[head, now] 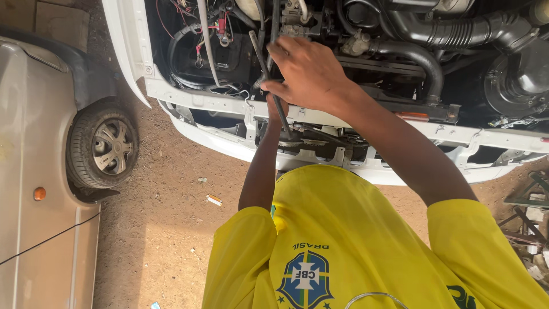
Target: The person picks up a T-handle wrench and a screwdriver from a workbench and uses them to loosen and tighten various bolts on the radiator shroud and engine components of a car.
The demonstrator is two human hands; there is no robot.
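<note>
My right hand [306,71] is closed around a long dark metal bar [258,48] that slants down through the open engine bay of a white car [200,100]. The bar's lower end [285,123] reaches the gap behind the front crossmember. My left forearm runs up from below, and my left hand [274,110] disappears under my right hand beside the bar. Its fingers are hidden, so its grip is unclear. I wear a yellow shirt [354,229].
A thick black air hose [457,28], wires and a round black housing [514,80] fill the engine bay. A silver car [34,171] with its wheel [106,146] stands at the left on brown dirt [166,229]. Scrap metal [529,217] lies at the right.
</note>
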